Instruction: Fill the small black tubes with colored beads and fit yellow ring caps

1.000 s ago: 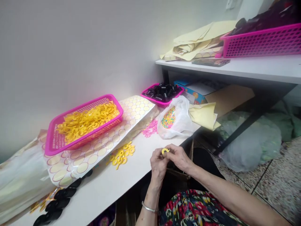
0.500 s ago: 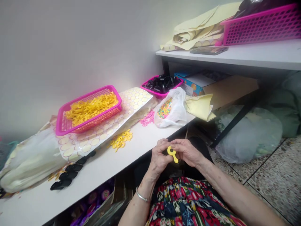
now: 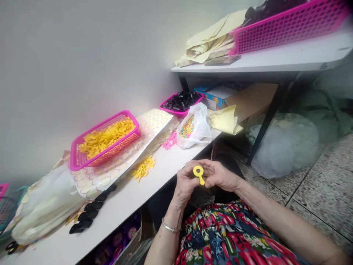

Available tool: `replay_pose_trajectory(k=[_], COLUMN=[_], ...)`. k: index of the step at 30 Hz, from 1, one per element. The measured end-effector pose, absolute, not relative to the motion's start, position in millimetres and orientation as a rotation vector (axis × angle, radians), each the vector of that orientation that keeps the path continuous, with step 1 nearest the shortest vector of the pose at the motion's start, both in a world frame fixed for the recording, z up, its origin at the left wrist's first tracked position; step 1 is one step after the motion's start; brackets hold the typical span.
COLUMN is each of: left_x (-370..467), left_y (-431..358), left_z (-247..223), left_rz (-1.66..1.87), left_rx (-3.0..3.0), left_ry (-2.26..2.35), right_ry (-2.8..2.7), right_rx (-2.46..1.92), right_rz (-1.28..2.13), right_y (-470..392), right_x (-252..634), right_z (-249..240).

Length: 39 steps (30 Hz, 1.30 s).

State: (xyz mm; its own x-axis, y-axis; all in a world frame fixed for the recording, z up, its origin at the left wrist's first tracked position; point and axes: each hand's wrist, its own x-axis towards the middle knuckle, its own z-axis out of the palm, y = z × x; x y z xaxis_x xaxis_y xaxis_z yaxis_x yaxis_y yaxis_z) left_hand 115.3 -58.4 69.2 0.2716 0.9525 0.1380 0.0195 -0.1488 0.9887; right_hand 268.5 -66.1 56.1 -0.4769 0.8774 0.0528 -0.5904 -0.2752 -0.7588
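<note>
Bench (image 3: 129,198): bright and evenly lit by soft light, seemingly from overhead.
Wall (image 3: 82,55), behind the bench: flat grey, without texture, paler towards the papers (image 3: 205,42).
Bag (image 3: 202,129), on the bench: milky highlights, slightly smeared detail.
Carton (image 3: 121,243), beneath the bench: deep in shadow, contents murky.
Piece (image 3: 200,177), just off the bench's near edge: fairly crisp yellow.
Shelf (image 3: 275,57), beyond the bench: pale top, dark shade underneath, outer end blurred.
Sack (image 3: 285,147), right of the bench: hazy, soft-edged.
Floor (image 3: 322,191), right of the bench: speckles smeared, lines slanted by wide-angle stretch.
</note>
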Motion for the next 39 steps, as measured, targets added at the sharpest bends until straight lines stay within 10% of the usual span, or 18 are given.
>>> replay_pose_trajectory(k=[14, 39], left_x=[111, 106], left_y=[-73, -58], left_z=[59, 28], left_rz=[1.363, 1.276], left_rx=[1.986, 2.136], left_ry=[1.096, 1.045], right_ry=[-1.336, -1.006], right_rx=[-0.914, -0.812], right_rz=[1.270, 2.041], right_y=[-93, -50], right_x=[245, 252], right_z=[50, 34])
